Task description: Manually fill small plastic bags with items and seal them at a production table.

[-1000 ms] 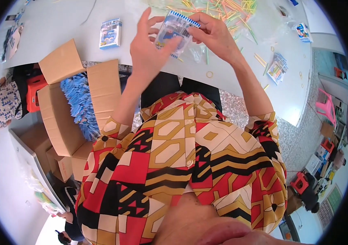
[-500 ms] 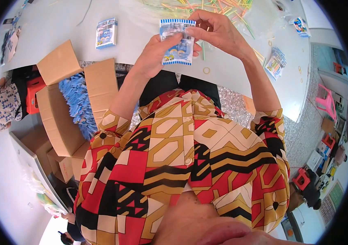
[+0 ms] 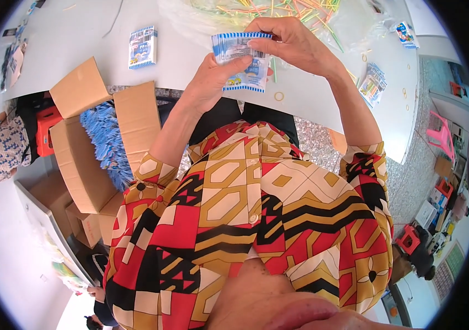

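Observation:
Just above the table's near edge, I hold a small stack of blue-and-white printed packets [image 3: 239, 50] between my hands. My left hand [image 3: 206, 82] grips it from the left, thumb laid across the front. At the top right corner, the thumb and fingers of my right hand [image 3: 295, 47] pinch the packets. The upper edges look fanned slightly apart; how many packets there are is hidden. To the left on the table lies a similar bundle of packets [image 3: 143, 48]. A single rubber band [image 3: 279, 97] rests below my right hand.
Thin coloured sticks [image 3: 300, 10] lie on clear plastic at the far side. More packets [image 3: 373, 85] and rubber bands [image 3: 404, 92] are at the right. An open cardboard box [image 3: 77, 165] holding many blue packets [image 3: 105, 137] stands left. Another person [image 3: 9, 146] sits beyond it.
The packets have tilted and their edges have spread a little out of line. My right hand has shifted slightly left along the top edge.

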{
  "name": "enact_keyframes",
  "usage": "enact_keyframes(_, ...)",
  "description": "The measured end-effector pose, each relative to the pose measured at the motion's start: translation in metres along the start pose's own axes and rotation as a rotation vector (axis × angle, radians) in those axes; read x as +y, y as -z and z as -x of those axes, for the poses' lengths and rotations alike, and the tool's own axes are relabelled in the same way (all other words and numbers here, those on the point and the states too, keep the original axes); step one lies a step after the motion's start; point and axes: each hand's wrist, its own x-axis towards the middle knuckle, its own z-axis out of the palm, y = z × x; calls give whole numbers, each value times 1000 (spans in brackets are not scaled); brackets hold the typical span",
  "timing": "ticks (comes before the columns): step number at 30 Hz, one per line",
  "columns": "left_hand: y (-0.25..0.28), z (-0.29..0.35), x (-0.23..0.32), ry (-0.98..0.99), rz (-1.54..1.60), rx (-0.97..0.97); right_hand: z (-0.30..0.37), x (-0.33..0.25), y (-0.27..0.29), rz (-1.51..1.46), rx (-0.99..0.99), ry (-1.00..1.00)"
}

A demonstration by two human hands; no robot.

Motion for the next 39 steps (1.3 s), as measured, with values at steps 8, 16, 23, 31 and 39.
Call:
enact_keyframes(8, -1, -4, -7, -176, -40, 220, 0, -2, -1, 98, 174, 97)
enact_keyframes(16, -8, 1, 4, -42, 144, 98, 5, -3, 4, 105, 120, -15)
enact_keyframes(23, -8, 0, 4, -85, 98, 93, 7, -4, 5, 41, 111, 10)
enact_keyframes(31, 0, -3, -8, -234, -3, 294, 10, -43, 19, 87, 145, -39)
enact_keyframes(39, -8, -6, -6, -281, -77, 289, -2, 9, 4, 280, 538, 992)
